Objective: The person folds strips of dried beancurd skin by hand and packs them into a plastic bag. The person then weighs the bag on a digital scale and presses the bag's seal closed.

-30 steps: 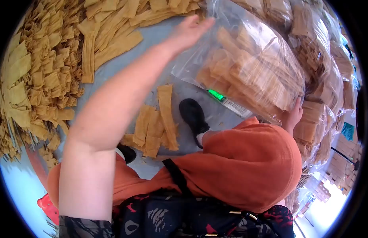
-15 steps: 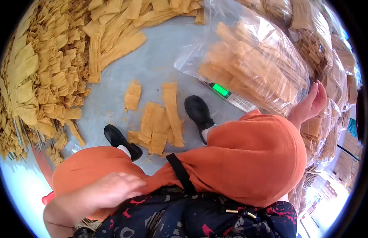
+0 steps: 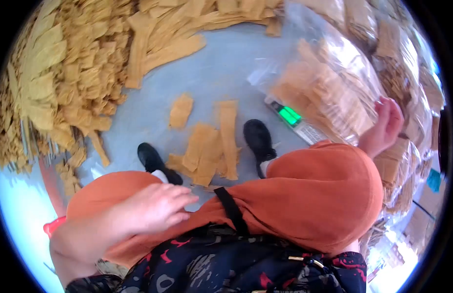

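Observation:
A clear plastic bag [image 3: 329, 93] filled with flat tan strips lies on a small digital scale [image 3: 309, 132] with a lit green display. My right hand [image 3: 385, 124] is at the bag's right end, its fingers curled at the plastic edge; part of the grip is hard to see. Over my left thigh hovers my left hand [image 3: 158, 207], fingers loosely apart and holding nothing. Several loose tan strips [image 3: 204, 151] lie on the floor between my black shoes.
A tall pile of tan strips [image 3: 85, 73] rises on the left, and longer strips [image 3: 168, 51] lie at the back. Stacked filled plastic bags [image 3: 395, 53] line the right side. A red object [image 3: 54, 225] shows at the lower left.
The view has shifted, so floor things appear farther right. My left hand has risen and moved right. More of the scale's left end shows beside the bag. My right fingers are more curled.

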Available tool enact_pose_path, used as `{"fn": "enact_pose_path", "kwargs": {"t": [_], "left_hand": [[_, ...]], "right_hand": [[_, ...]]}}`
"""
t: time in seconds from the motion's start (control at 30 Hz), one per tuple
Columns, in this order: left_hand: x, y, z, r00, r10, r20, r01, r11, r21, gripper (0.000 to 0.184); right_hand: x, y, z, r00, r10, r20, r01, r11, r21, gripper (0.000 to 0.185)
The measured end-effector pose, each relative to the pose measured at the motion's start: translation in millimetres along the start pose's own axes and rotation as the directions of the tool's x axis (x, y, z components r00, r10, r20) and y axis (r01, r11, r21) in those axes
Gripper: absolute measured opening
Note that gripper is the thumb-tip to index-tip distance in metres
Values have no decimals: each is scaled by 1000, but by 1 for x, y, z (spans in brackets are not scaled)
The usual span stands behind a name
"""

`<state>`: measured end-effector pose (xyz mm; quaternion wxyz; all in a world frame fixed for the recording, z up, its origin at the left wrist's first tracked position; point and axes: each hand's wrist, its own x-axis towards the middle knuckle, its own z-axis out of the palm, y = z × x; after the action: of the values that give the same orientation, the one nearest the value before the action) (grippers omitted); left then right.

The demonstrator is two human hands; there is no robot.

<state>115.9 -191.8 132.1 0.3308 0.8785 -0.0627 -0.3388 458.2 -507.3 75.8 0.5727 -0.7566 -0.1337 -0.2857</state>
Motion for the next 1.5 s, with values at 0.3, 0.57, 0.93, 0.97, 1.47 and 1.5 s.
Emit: {"fn": "enact_pose_path", "kwargs": {"t": [0.3, 0.57, 0.93, 0.97, 1.47, 1.5], "left_hand": [[135, -193, 106, 793, -603, 83, 605, 796, 7, 61], [188, -192, 196, 645, -754, -126, 580, 590, -562, 73], [173, -150, 147, 542, -250, -802, 460, 887, 34, 39], [177, -153, 168, 690, -376, -618, 413, 906, -91, 43], [165, -250, 155, 439, -814, -380, 575, 580, -577, 72], [165, -245, 154, 451, -803, -390, 566, 595, -570, 72]], "right_hand": [[50, -85, -3, 919, 27, 394, -48, 998, 43, 24], [37, -99, 9, 823, 93, 561, -44, 994, -100, 25], [40, -92, 3, 829, 156, 537, -151, 987, -54, 27], [42, -90, 0, 820, 160, 550, -167, 985, -38, 27], [40, -94, 2, 842, 196, 502, -245, 969, 32, 19], [40, -92, 4, 836, 225, 500, -255, 967, -8, 18]]}}
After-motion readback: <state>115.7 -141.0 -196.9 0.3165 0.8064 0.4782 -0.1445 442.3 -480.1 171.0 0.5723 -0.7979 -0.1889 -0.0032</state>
